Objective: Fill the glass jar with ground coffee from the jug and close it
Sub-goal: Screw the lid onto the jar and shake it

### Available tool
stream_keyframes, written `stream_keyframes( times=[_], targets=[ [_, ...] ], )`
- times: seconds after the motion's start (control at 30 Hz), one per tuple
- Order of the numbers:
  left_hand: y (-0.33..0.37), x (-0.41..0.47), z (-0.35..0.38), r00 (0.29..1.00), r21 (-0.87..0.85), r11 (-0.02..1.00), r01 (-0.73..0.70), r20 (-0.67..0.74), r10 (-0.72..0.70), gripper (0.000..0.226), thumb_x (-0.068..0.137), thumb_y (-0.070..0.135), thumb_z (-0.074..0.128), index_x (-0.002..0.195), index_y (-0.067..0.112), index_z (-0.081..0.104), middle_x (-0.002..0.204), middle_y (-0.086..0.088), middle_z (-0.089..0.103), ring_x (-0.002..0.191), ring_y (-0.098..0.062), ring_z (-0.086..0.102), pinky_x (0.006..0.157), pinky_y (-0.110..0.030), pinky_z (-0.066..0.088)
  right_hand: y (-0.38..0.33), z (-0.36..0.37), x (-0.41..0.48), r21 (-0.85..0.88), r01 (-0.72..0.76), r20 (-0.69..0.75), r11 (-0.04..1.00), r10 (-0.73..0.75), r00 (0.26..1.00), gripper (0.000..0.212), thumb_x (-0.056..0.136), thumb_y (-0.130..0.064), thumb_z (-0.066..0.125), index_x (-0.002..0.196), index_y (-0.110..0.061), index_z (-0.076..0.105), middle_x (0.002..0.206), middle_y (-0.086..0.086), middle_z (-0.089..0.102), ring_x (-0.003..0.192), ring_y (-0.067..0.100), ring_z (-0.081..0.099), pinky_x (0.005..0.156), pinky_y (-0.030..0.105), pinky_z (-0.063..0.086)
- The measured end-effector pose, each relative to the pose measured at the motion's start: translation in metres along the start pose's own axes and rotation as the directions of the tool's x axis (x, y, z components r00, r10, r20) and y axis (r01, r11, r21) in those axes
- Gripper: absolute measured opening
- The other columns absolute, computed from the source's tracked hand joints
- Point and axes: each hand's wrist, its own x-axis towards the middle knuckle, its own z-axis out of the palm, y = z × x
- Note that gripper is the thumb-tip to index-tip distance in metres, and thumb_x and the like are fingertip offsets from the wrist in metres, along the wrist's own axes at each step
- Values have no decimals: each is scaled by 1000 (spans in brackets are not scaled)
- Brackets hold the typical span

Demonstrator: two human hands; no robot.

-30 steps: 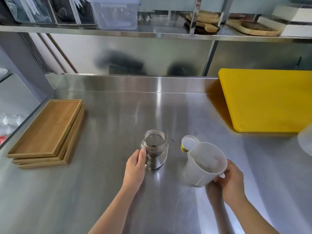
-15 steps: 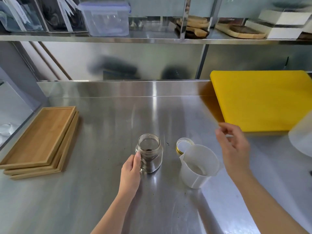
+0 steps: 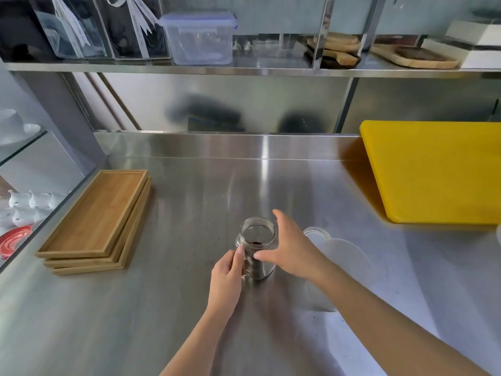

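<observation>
A clear glass jar (image 3: pixel 257 234) stands upright and uncapped on the steel counter, with a little dark coffee at its bottom. My left hand (image 3: pixel 227 278) holds its near-left side by the handle. My right hand (image 3: pixel 291 246) is spread open at the jar's right side, thumb against the glass, fingers reaching past the rim. The white plastic jug (image 3: pixel 349 256) stands just right of the jar, partly hidden behind my right forearm. The jar's lid (image 3: pixel 317 232) lies on the counter behind the jug, mostly covered by my hand.
A stack of wooden trays (image 3: pixel 97 221) lies at the left. A yellow cutting board (image 3: pixel 433 169) leans at the back right. The steel counter (image 3: pixel 189 308) carries a few coffee specks. A shelf above holds a plastic container (image 3: pixel 199 36) and wooden boards (image 3: pixel 414 55).
My right hand left the jug's handle, rose, then swung left to the jar's right side. The left hand stayed on the jar. The jug stands still.
</observation>
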Motion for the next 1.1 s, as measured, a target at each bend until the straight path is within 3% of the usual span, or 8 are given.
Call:
stream_keyframes(
  times=[0.23,0.33,0.4,0.53,0.67,0.93,1.03,1.1],
  targets=[
    [-5,5,-14,999,-77,997,30,24,-29,40,64,48,71,79,14,56,79,-15,63,65,-25,57,64,-43,46,-6,28,8,64,-48,-19,997,50,999,104,70,-18,75,145,-14,3,150,9,22,137,24,24,108,32,29],
    [-6,7,-18,998,-107,993,57,35,-54,32,60,50,69,88,38,61,110,-18,58,94,-34,64,84,-51,53,-3,32,10,197,-57,13,979,56,998,105,67,-5,73,145,-19,3,146,6,25,132,22,29,105,34,35],
    [-3,8,-21,995,-148,985,85,72,-75,37,62,47,68,97,36,63,113,-9,62,108,-31,60,95,-49,49,3,31,10,302,-63,41,951,53,998,103,69,3,68,145,-21,2,140,-1,30,120,16,39,94,24,39],
    [3,8,-24,979,-227,960,162,161,-128,36,72,30,63,107,25,64,106,1,71,105,-23,63,95,-44,46,25,46,9,444,-123,91,888,92,992,93,65,11,72,136,-19,19,132,-4,42,109,7,46,83,15,40],
    [7,6,-26,966,-243,948,205,205,-157,31,84,20,61,116,20,62,110,-3,70,99,-19,65,94,-47,48,40,65,16,373,-110,-13,921,123,992,91,39,-16,86,113,-30,36,118,0,43,113,16,46,94,33,45],
    [6,-5,-32,952,-278,929,245,253,-175,25,80,26,60,103,24,69,103,-1,72,91,-13,66,74,-36,52,38,71,0,504,42,-82,862,0,997,75,57,1,83,107,-26,34,102,-11,53,92,2,57,72,5,42],
    [17,-10,-37,957,-281,934,220,246,-152,25,80,28,58,100,22,71,102,-5,71,88,-17,66,72,-37,52,28,68,-6,567,112,-149,816,-32,988,75,51,-7,83,105,-30,37,107,-8,54,95,-4,58,79,11,44],
    [31,-7,-46,968,-246,955,169,223,-114,34,75,36,54,98,20,72,101,-5,73,94,-19,66,86,-39,48,25,63,-8,611,164,-182,774,-64,981,79,49,-5,84,109,-28,38,110,-4,55,99,-1,58,83,16,45]
  ],
)
